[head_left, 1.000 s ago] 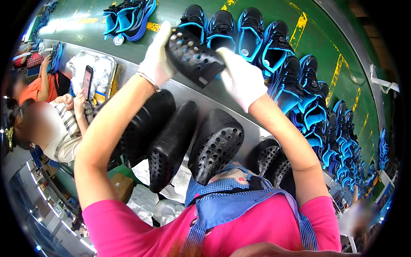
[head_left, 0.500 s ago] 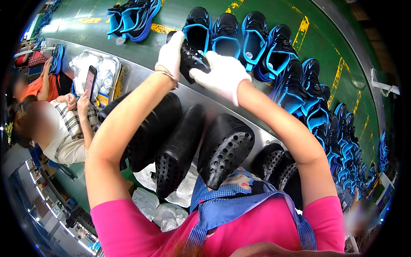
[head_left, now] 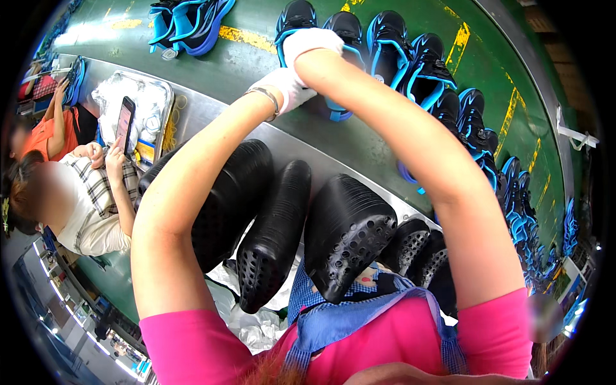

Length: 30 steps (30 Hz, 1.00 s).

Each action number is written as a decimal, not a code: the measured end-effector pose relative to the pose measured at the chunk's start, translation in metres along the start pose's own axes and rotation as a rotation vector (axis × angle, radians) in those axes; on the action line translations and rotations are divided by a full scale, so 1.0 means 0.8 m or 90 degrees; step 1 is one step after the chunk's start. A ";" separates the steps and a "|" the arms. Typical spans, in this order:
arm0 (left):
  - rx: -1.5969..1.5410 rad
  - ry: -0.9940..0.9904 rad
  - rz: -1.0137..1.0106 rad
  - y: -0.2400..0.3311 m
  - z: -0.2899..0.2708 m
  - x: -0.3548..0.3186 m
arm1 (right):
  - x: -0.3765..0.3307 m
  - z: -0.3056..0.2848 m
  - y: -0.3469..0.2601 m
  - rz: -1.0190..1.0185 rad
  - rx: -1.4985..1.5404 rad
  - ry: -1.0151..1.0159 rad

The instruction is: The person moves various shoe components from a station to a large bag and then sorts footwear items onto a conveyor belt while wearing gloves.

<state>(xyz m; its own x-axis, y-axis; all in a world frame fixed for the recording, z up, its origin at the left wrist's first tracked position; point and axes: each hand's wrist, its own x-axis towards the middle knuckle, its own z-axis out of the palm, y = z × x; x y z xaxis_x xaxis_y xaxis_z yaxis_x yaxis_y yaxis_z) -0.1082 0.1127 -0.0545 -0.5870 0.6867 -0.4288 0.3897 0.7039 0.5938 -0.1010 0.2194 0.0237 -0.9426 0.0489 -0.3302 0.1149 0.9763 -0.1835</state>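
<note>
Both my hands wear white gloves and meet at the far left of the row of shoes. My right hand (head_left: 312, 43) lies over the opening of a black sneaker with blue trim (head_left: 296, 15), its fingers hidden from view. Just below and to the left, my left hand (head_left: 288, 87) is bent inward by the same shoe, its fingers covered by the right hand and wrist. Whatever is between the hands cannot be seen. Close to my body stand nested stacks of black perforated plastic shoe inserts (head_left: 276, 224).
More black and blue sneakers (head_left: 389, 48) run along the green conveyor belt (head_left: 256, 70), with a pair (head_left: 192, 29) farther left. A metal tray (head_left: 168, 102) holds clear plastic bags. At the left a seated person (head_left: 93, 212) holds a phone (head_left: 124, 119).
The black perforated shoe insert held between my hands has gone out of sight. My right hand has moved up and left over the first sneaker; the left has moved down and right.
</note>
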 end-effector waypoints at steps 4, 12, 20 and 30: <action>0.137 -0.189 -0.052 0.043 -0.039 0.003 | 0.047 0.036 0.006 0.017 0.014 0.018; 0.144 -0.263 -0.096 0.024 -0.040 0.012 | 0.025 0.013 -0.003 -0.102 -0.112 -0.038; 0.230 -0.212 -0.120 -0.005 -0.027 0.030 | 0.051 0.022 0.003 -0.159 -0.144 0.001; 0.289 -0.225 -0.135 -0.028 -0.051 0.032 | -0.084 -0.042 0.074 -0.172 0.152 0.003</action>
<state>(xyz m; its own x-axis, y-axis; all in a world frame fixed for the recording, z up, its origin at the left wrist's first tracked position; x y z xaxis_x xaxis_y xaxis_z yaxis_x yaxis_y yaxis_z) -0.1606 0.1070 -0.0514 -0.4444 0.4873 -0.7517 0.5989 0.7857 0.1552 -0.0415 0.2808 0.0664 -0.9503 -0.2027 -0.2361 -0.0694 0.8776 -0.4743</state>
